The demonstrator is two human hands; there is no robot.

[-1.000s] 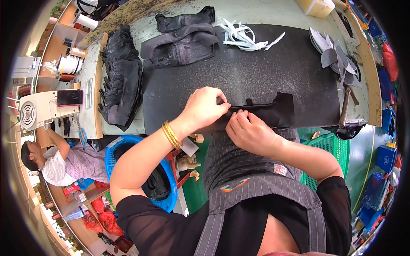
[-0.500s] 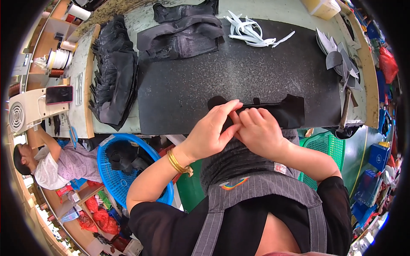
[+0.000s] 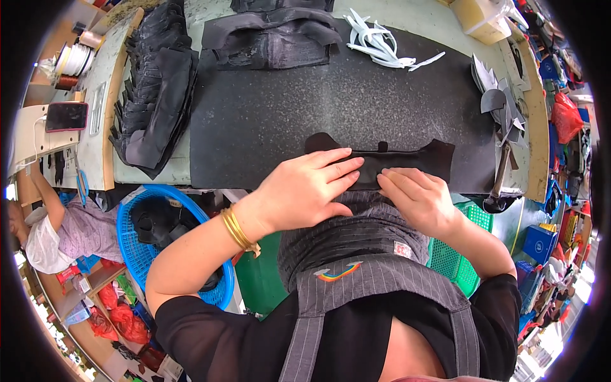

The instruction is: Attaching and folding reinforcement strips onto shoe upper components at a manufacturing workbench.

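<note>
Left hand hides the black piece's middle.

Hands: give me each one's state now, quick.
Left hand: open, flat, pressing the black fabric piece.
Right hand: open, fingertips on the same piece.

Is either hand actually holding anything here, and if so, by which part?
Both hands press a flat black cut piece onto the dark mat. The left hand lies flat on its left half, the right hand on its lower edge. Nothing is lifted or gripped.
</note>
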